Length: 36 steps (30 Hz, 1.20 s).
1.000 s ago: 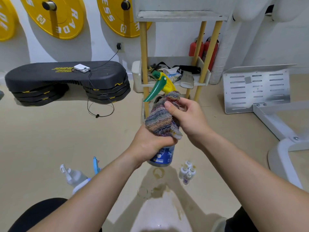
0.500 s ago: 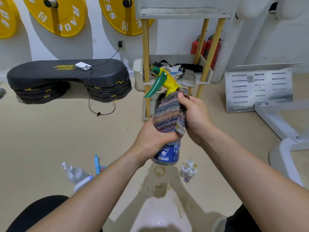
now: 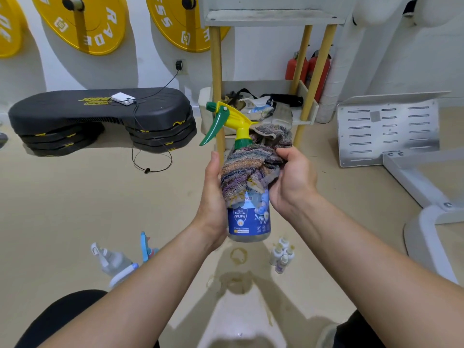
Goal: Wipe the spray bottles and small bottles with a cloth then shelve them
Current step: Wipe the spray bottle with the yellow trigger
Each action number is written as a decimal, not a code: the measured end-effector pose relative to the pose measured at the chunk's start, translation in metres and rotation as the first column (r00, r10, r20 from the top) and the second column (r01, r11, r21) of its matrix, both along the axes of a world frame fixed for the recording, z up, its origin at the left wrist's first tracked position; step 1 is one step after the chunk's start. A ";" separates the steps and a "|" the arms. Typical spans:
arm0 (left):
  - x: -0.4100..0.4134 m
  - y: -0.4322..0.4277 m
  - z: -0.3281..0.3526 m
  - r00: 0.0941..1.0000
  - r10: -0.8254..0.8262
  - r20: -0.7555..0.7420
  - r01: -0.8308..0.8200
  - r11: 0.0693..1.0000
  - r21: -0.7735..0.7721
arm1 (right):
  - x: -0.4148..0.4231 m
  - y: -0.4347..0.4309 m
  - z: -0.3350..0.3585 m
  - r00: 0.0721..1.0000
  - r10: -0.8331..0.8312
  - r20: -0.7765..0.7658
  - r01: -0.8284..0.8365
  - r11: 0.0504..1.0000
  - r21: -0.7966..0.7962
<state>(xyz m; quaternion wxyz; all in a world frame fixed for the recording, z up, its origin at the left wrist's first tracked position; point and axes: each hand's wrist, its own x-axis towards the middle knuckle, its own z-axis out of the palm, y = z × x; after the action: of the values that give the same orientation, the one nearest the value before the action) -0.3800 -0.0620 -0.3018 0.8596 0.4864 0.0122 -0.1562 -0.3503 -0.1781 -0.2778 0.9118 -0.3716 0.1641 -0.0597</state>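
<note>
One spray bottle point(image 3: 249, 222) tight in left hand point(image 3: 213, 197), cloth point(image 3: 246, 169) tight in right hand point(image 3: 293, 182).

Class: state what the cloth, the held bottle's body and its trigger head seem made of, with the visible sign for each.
Cloth: looped terry fabric, matt; fuzzy striped pile.
Bottle body: probably clear plastic, glossy; see-through at the base.
Trigger head: hard plastic, likely; smooth moulded green and yellow parts.

A: Lighting?
B: Bright, even, from overhead. Soft shadows and pale glare on floor point(image 3: 75, 209) at 6 o'clock.
A: Focus?
B: Centre sharp; fisheye bending, slight smear at 3 and 9 o'clock.
</note>
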 end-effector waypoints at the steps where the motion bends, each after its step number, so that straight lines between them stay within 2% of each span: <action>1: 0.001 0.001 0.000 1.000 -0.016 -0.007 0.016 1.000 -0.021 | 0.001 -0.003 0.000 1.000 0.006 -0.031 -0.005 1.000 0.028; 4: 0.001 0.003 0.002 1.000 -0.019 -0.024 0.018 0.998 -0.052 | 0.002 -0.011 -0.002 0.992 0.040 -0.119 -0.031 0.997 0.073; 7: 0.002 0.004 0.004 0.999 -0.043 0.004 0.043 0.999 -0.001 | 0.000 -0.011 0.004 0.991 0.126 -0.041 -0.127 0.992 0.002; 9: 0.003 0.003 0.006 0.999 -0.034 -0.039 0.034 0.999 -0.009 | -0.006 -0.005 0.010 0.982 0.167 0.088 -0.143 0.962 -0.234; 10: 0.004 0.003 0.006 0.998 -0.015 -0.067 0.011 0.999 -0.049 | -0.011 0.002 0.014 0.970 0.190 0.152 -0.112 0.903 -0.415; 11: 0.005 0.003 0.008 0.996 0.019 -0.083 -0.027 0.995 -0.094 | -0.019 0.010 0.016 0.951 0.237 0.199 -0.070 0.791 -0.607; 12: 0.007 0.004 0.006 0.995 0.065 -0.080 -0.074 0.990 -0.119 | -0.026 0.018 0.013 0.929 0.301 0.216 -0.015 0.613 -0.790; 13: 0.009 0.004 0.004 0.993 0.100 -0.061 -0.106 0.989 -0.106 | -0.033 0.026 0.004 0.910 0.360 0.203 0.052 0.387 -0.920; 14: 0.011 0.006 0.002 0.992 0.127 -0.026 -0.128 0.989 -0.068 | -0.039 0.033 -0.006 0.914 0.369 0.169 0.122 0.148 -0.981; 15: 0.011 0.008 0.002 0.990 0.143 0.017 -0.142 0.990 -0.019 | -0.046 0.039 -0.013 0.926 0.340 0.164 0.188 -0.040 -0.981; 16: 0.010 0.010 0.002 0.986 0.154 0.055 -0.155 0.988 0.016 | -0.049 0.043 -0.020 0.928 0.321 0.187 0.249 -0.163 -0.955; 17: 0.011 0.012 0.000 0.982 0.167 0.092 -0.171 0.984 0.041 | -0.054 0.047 -0.023 0.924 0.319 0.209 0.292 -0.240 -0.926; 18: 0.011 0.014 -0.002 0.977 0.178 0.116 -0.187 0.980 0.068 | -0.056 0.049 -0.024 0.920 0.321 0.224 0.316 -0.272 -0.909; 19: 0.011 0.014 -0.005 0.975 0.179 0.128 -0.190 0.978 0.081 | -0.057 0.049 -0.024 0.917 0.324 0.231 0.323 -0.266 -0.908; 20: 0.011 0.014 -0.007 0.974 0.188 0.126 -0.199 0.976 0.087 | -0.057 0.049 -0.024 0.916 0.324 0.236 0.314 -0.214 -0.925; 24: 0.010 0.012 -0.005 0.984 0.171 0.056 -0.174 0.983 0.052 | -0.046 0.041 -0.020 0.923 0.280 0.263 0.250 0.082 -0.965; 25: 0.010 0.013 -0.001 0.989 0.143 0.031 -0.143 0.989 0.020 | -0.042 0.037 -0.020 0.926 0.261 0.271 0.234 0.163 -0.958; 28: 0.011 0.017 0.006 0.998 0.063 -0.021 -0.064 0.998 -0.022 | -0.032 0.032 -0.021 0.952 0.227 0.207 0.068 0.503 -0.862; 30: 0.012 0.020 0.007 0.998 0.043 -0.038 -0.044 0.999 -0.016 | -0.026 0.030 -0.027 0.958 0.238 0.157 -0.039 0.653 -0.756; 31: 0.012 0.021 0.008 0.998 0.043 -0.041 -0.044 0.999 -0.012 | -0.025 0.029 -0.029 0.958 0.246 0.151 -0.060 0.680 -0.730; 32: 0.012 0.021 0.009 0.998 0.040 -0.040 -0.041 0.999 -0.016 | -0.025 0.027 -0.031 0.954 0.262 0.144 -0.072 0.669 -0.740; 33: 0.013 0.022 0.010 0.999 0.034 -0.034 -0.035 0.999 -0.017 | -0.027 0.025 -0.032 0.947 0.289 0.143 -0.070 0.616 -0.784; 36: 0.014 0.027 0.014 1.000 0.009 -0.027 -0.011 0.999 -0.048 | -0.035 0.024 -0.029 0.909 0.379 0.172 0.056 0.299 -0.953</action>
<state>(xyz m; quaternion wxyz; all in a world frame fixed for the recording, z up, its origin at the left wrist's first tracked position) -0.3655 -0.0352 -0.2874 0.8716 0.4633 0.0223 -0.1587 -0.3853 -0.1544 -0.3067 0.5349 -0.8288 -0.1142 -0.1178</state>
